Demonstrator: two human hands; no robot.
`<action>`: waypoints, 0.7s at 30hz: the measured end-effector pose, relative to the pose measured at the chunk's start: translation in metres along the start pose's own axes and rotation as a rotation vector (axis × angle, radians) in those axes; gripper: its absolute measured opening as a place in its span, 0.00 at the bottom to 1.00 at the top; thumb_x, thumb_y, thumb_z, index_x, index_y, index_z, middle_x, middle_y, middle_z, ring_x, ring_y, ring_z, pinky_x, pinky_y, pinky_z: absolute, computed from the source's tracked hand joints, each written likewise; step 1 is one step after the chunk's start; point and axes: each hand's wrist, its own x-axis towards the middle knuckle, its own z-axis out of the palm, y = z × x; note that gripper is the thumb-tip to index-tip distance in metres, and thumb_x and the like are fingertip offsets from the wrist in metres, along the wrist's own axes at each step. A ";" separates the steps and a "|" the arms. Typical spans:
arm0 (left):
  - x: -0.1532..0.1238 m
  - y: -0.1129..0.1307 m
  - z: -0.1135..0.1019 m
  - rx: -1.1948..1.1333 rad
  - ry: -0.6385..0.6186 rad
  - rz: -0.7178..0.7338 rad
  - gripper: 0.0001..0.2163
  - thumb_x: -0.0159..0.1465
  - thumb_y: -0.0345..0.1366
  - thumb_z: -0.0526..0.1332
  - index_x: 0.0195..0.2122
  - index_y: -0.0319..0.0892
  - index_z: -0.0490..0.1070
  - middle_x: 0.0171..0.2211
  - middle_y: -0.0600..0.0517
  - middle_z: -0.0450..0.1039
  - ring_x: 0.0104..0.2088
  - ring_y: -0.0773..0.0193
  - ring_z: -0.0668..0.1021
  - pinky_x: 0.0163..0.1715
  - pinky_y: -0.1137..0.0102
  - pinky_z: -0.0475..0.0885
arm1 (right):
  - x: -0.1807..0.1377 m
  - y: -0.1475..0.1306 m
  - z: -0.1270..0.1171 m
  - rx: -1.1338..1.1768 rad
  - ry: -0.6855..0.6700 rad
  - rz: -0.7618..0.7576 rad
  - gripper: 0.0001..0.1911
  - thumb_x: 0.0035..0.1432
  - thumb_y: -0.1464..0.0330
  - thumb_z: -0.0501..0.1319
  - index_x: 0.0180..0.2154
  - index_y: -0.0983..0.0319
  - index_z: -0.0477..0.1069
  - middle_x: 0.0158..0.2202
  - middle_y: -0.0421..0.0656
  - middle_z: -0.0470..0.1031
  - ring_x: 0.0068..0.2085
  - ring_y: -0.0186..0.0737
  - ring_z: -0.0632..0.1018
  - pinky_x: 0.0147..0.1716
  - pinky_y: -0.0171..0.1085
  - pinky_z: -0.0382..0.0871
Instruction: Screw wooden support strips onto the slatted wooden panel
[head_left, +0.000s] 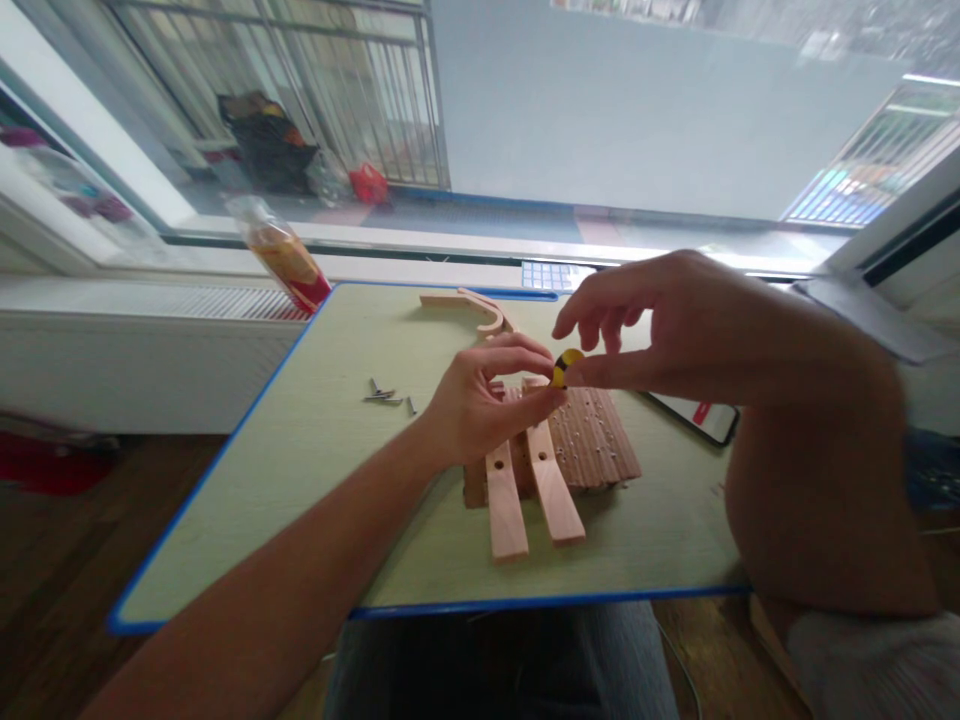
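My left hand [486, 402] and my right hand [651, 330] meet above a wooden assembly [547, 455] of slats and two drilled bars on the green table [315, 470]. Between the fingertips of both hands sits a small yellow and black object [564, 366]. My right hand pinches it with thumb and forefinger. My left hand's fingers curl against it from the left; which hand carries its weight I cannot tell. The two drilled bars [529, 490] stick out toward me from under my left hand.
A few loose screws [386, 394] lie left of the assembly. A curved wooden piece [474, 306] rests at the table's far edge. A bagged snack [281, 258] leans at the far left corner. A phone [701, 415] lies to the right, under my right forearm.
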 end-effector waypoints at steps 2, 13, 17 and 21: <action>0.000 -0.002 0.000 -0.012 -0.003 0.011 0.08 0.62 0.36 0.79 0.41 0.44 0.88 0.44 0.46 0.85 0.45 0.60 0.84 0.41 0.68 0.81 | -0.002 -0.002 -0.002 0.100 -0.047 -0.051 0.15 0.66 0.62 0.70 0.51 0.57 0.86 0.43 0.41 0.87 0.38 0.39 0.81 0.34 0.40 0.69; 0.000 -0.001 -0.001 0.025 -0.026 0.065 0.08 0.63 0.36 0.77 0.43 0.43 0.88 0.45 0.45 0.85 0.46 0.58 0.85 0.46 0.64 0.82 | 0.001 -0.011 0.002 -0.008 -0.007 0.038 0.08 0.63 0.64 0.68 0.35 0.60 0.85 0.29 0.38 0.80 0.27 0.34 0.72 0.26 0.40 0.60; 0.001 -0.004 -0.001 0.069 -0.011 0.085 0.09 0.62 0.37 0.78 0.43 0.44 0.87 0.45 0.46 0.86 0.46 0.57 0.85 0.49 0.61 0.80 | -0.001 -0.008 0.002 -0.049 -0.015 0.066 0.07 0.62 0.64 0.68 0.32 0.58 0.83 0.29 0.36 0.79 0.28 0.34 0.72 0.28 0.41 0.59; 0.002 -0.006 0.000 0.051 0.005 0.100 0.10 0.60 0.36 0.80 0.41 0.43 0.86 0.43 0.47 0.86 0.45 0.58 0.85 0.50 0.61 0.78 | 0.000 -0.009 0.002 -0.074 -0.014 0.129 0.07 0.61 0.62 0.70 0.31 0.57 0.81 0.25 0.35 0.76 0.26 0.33 0.69 0.28 0.41 0.57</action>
